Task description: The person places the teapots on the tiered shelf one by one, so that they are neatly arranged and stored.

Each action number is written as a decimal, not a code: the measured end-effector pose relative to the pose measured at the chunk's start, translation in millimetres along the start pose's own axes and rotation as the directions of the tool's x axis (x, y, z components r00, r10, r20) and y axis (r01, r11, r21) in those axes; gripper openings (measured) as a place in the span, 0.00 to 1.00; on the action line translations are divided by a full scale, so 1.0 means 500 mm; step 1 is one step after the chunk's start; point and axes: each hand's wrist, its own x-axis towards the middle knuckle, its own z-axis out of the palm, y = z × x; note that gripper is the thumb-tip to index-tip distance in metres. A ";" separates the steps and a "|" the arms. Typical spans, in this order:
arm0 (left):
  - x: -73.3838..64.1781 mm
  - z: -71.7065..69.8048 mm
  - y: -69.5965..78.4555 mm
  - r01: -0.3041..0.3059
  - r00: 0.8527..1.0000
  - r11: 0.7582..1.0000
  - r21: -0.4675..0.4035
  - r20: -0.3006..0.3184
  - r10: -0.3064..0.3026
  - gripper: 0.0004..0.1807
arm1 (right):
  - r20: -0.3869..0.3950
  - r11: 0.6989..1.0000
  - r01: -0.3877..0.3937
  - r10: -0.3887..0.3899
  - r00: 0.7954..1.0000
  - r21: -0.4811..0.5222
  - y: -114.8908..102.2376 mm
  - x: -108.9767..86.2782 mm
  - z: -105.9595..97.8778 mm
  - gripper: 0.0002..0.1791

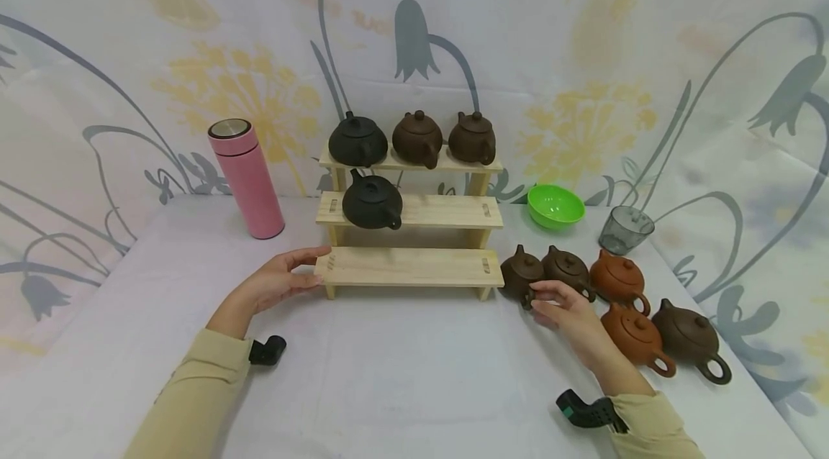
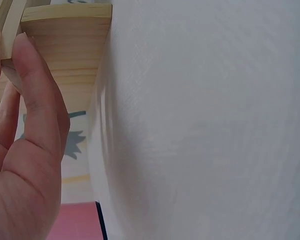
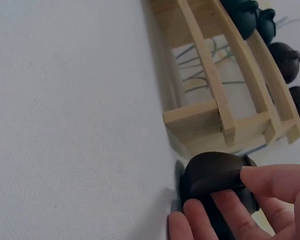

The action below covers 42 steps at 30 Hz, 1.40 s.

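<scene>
A three-tier wooden shelf stand [image 1: 408,268] is in the middle of the head view. My left hand [image 1: 275,283] grips the left end of its lowest board between thumb and fingers. Beside the stand's right end, a dark brown teapot [image 1: 520,270] rests on the table, and my right hand [image 1: 573,322] pinches its handle. In the right wrist view my thumb and fingers close around that teapot's [image 3: 215,165] handle side. A black teapot [image 1: 372,200] sits at the left of the middle tier. On the top tier are another black teapot [image 1: 358,140] and two brown teapots [image 1: 417,137].
Near my right hand are a dark teapot [image 1: 565,266], two orange-brown teapots [image 1: 618,278] and a larger brown teapot [image 1: 686,333]. A green bowl [image 1: 555,207] and a grey glass [image 1: 625,230] stand behind them. At the left stands a pink thermos bottle [image 1: 249,182].
</scene>
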 end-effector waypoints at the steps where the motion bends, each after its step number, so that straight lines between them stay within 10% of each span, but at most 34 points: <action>1: 0.000 0.000 0.000 0.000 1.000 1.000 -0.001 -0.001 0.000 0.35 | 0.016 1.000 0.003 -0.003 1.000 0.012 0.001 0.001 0.000 0.21; 12: 0.002 -0.002 -0.002 -0.001 1.000 1.000 -0.004 0.010 0.001 0.35 | 0.123 0.992 0.036 -0.051 0.991 0.122 0.006 0.000 -0.005 0.24; 42: -0.002 -0.002 -0.001 -0.008 1.000 1.000 -0.017 0.012 0.009 0.34 | 0.024 0.983 0.152 -0.155 0.988 0.099 -0.061 -0.021 -0.010 0.22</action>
